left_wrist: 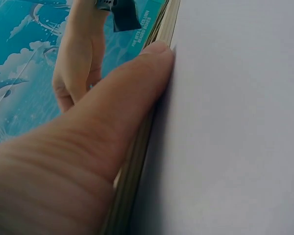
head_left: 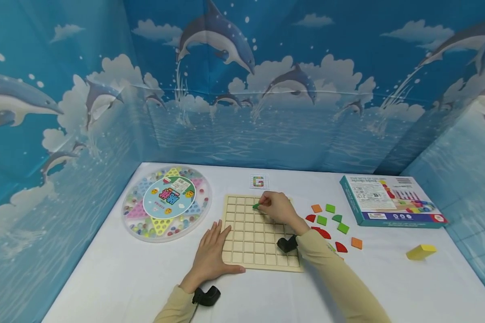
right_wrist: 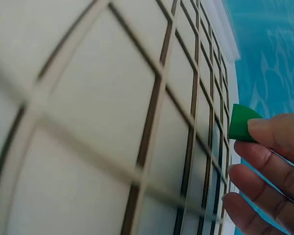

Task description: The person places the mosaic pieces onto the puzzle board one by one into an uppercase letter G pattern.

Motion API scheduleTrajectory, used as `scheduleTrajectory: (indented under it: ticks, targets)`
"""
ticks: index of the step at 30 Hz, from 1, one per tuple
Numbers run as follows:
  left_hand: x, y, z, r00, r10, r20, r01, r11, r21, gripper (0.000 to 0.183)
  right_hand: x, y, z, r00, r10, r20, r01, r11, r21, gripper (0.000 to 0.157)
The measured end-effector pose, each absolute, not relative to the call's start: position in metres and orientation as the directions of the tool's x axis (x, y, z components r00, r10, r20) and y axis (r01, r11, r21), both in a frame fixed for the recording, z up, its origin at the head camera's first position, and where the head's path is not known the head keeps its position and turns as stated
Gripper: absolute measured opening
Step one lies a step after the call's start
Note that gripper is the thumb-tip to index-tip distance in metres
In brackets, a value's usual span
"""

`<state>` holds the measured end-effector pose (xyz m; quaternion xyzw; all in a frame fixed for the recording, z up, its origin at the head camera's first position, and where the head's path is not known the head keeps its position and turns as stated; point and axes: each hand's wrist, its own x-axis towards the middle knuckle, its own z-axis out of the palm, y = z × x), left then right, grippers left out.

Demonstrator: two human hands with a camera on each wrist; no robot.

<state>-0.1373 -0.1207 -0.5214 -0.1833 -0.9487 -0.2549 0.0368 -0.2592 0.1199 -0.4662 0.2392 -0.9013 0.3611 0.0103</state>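
Note:
A pale wooden grid board (head_left: 242, 233) lies flat on the white table. Over its upper part, my right hand (head_left: 278, 207) pinches a green quarter-circle piece (right_wrist: 241, 122) between thumb and index finger. The other fingers of that hand are bent below the piece in the right wrist view. My left hand (head_left: 211, 256) rests at the board's lower left, fingers straight and spread, the thumb along the near edge. In the left wrist view the thumb (left_wrist: 137, 73) touches the board's side. A small card (head_left: 259, 181) with a coloured G pattern lies behind the board.
Right of the board are scattered green squares (head_left: 343, 228), orange squares (head_left: 356, 243) and red quarter-circles (head_left: 341, 247). A round marble board game (head_left: 169, 197) lies at left. A game box (head_left: 392, 202) is at the back right, and a yellow block (head_left: 421, 252) stands nearer.

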Motion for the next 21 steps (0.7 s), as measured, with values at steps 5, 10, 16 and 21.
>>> scheduleTrajectory:
  ticks: [5, 10, 16, 21]
  targets:
    - [-0.138, -0.121, -0.523, -0.925, 0.331, 0.185, 0.380, 0.803, 0.460, 0.120, -0.262, 0.099, -0.466, -0.879, -0.448, 0.163, -0.440, 0.632, -0.637, 0.005]
    - [-0.138, -0.121, -0.523, -0.925, 0.329, 0.192, 0.381, 0.800, 0.464, 0.120, -0.264, 0.083, -0.468, -0.883, -0.448, 0.142, -0.431, 0.653, -0.623, 0.005]
    - [-0.137, -0.121, -0.521, -0.931, 0.324, 0.170, 0.366, 0.801, 0.473, 0.119, -0.266, 0.070, -0.471, -0.889, -0.439, 0.129, -0.419, 0.670, -0.613, 0.005]
    - [-0.136, -0.121, -0.522, -0.928, 0.327, 0.178, 0.372, 0.797, 0.475, 0.118, -0.266, 0.067, -0.469, -0.894, -0.433, 0.112, -0.406, 0.681, -0.610, 0.005]
